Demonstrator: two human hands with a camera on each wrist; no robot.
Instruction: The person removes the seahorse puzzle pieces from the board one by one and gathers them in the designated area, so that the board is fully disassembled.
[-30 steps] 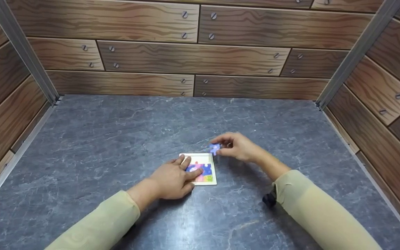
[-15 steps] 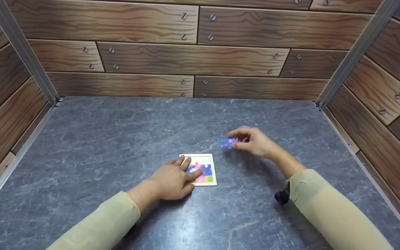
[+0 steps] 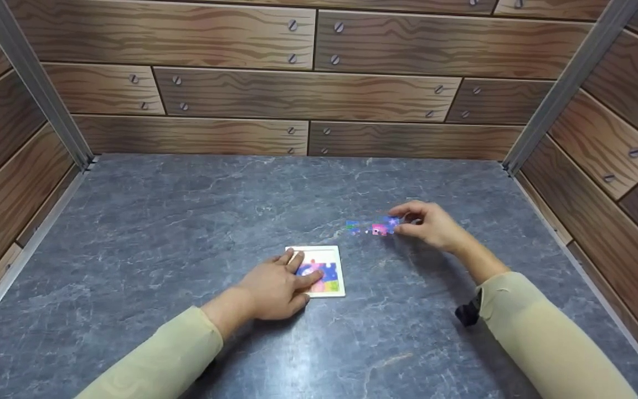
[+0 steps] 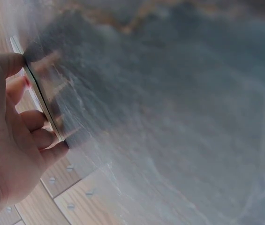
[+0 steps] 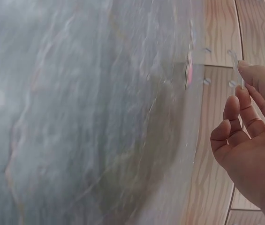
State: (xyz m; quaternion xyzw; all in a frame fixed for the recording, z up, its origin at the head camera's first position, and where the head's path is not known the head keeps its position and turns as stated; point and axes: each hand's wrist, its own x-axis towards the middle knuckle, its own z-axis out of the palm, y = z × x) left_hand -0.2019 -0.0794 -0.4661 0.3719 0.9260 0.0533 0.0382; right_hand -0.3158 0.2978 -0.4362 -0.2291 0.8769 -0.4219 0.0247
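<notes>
My left hand [image 3: 272, 285] rests flat with spread fingers on a small white-framed jigsaw puzzle tray [image 3: 339, 271]. Joined pieces with blue, pink and yellow-green print fill the tray's near part; a pale strip shows at its far end. Seen from the left wrist, the thumb and fingertips [image 4: 55, 152] lie along the tray's edge. To the right, my right hand [image 3: 432, 227] pinches a blue puzzle piece [image 3: 392, 221] with a star on it between thumb and fingers. In the right wrist view this piece [image 5: 237, 68] appears edge-on, raised off the table.
A pink puzzle piece [image 3: 378, 229] lies just left of the right fingertips. Further left is a blue-green piece [image 3: 352, 226], beyond the tray's far right corner. The dark marbled table [image 3: 214, 205] is enclosed by wood-print walls [image 3: 308, 91] at the back and sides.
My right hand has moved right, away from the tray's far corner, carrying the blue puzzle piece and uncovering the pink piece. My left hand has stayed on the tray.
</notes>
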